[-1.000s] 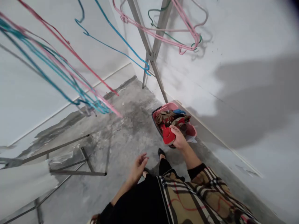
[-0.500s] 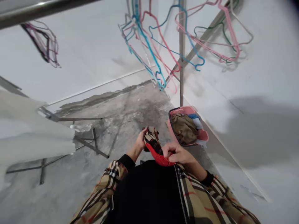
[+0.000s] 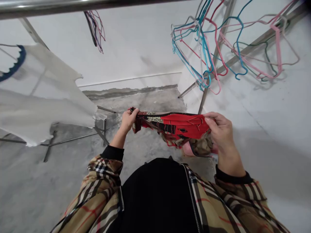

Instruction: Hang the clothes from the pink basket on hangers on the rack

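A patterned cloth garment (image 3: 184,124) in red, black and beige is stretched sideways between my two hands, in front of my body. Its exact kind is hard to tell; a dark band runs along the upper edge. My left hand (image 3: 129,119) is closed on its left end, where the fabric is bunched. At the red right end, my right hand (image 3: 220,127) pinches the upper corner between thumb and fingers. The lower part hangs loose in folds and partly covers the pink basket behind it.
The pink basket (image 3: 188,149) with brown cloth stands on the concrete floor. Blue, pink and red hangers (image 3: 206,61) hang at upper right, darker hangers (image 3: 94,30) at upper left. A metal rail (image 3: 97,5) crosses the top. White cloth (image 3: 48,100) drapes over a rack at left.
My hands have moved up and apart, pulling the bunched garment out wide. The right hand has travelled right. The camera view has turned left, so the hangers appear further right.
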Tool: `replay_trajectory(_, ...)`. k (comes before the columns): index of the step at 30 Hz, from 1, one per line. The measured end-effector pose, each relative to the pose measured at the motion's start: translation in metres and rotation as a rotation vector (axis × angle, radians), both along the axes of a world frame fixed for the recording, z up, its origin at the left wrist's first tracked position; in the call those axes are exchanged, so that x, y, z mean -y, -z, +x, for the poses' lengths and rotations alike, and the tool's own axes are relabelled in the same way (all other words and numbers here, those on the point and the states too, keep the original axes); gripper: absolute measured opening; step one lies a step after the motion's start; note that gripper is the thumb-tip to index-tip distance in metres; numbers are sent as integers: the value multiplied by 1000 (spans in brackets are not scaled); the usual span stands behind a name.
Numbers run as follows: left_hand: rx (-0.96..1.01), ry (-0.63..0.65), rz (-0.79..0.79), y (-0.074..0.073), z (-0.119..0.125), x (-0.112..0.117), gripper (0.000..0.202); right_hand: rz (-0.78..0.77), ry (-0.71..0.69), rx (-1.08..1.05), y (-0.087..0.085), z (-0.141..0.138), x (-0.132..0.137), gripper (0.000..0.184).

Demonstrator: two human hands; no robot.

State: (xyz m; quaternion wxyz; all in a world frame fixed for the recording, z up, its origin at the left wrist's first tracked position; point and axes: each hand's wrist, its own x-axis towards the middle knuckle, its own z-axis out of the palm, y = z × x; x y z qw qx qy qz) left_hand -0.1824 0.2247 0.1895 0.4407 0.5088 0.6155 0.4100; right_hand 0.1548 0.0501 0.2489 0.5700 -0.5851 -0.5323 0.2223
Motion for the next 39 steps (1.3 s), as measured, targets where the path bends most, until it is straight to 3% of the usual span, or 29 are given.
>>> replay_trajectory(3, 17, 22, 153, -18, -8, -5, 34, 81, 62, 47, -19, -8, -11, 13)
replay_trajectory(11, 170, -2, 258, -47, -15, -12, 36, 173, 1, -2, -47, -21, -31, 12)
replay_trajectory(15, 299, -65, 169, -52, -20, -14, 40, 155, -21, 0, -51, -24, -30, 10)
replay_trajectory(18, 499, -17, 48, -56, -22, -13, 48, 78, -92, 5, -50, -32, -20, 11)
replay_trajectory(21, 638, 126, 59, -62, -20, -8, 55, -56, -299, 70, -46, -51, -7, 18)
replay_trajectory(24, 697, 237, 175, -73, -18, -2, 59, -202, -717, 190, -35, -77, 0, 25)
replay_trajectory(26, 721, 252, 233, -79, -16, 2, 59, -298, -1009, 252, -24, -91, -2, 28)
replay_trajectory(27, 732, 247, 245, -81, -16, 3, 58, -334, -1085, 282, -18, -96, -5, 29)
replay_trajectory(29, 757, 241, 229, -83, -15, 5, 57, -363, -1038, 343, -8, -99, -14, 31)
replay_trajectory(34, 900, 279, 81, -81, -7, 10, 49, -230, -538, 297, -2, -95, -46, 38)
replay_trajectory(39, 972, 353, -69, -85, 10, 24, 51, 77, -402, 250, -10, -121, -67, 35)
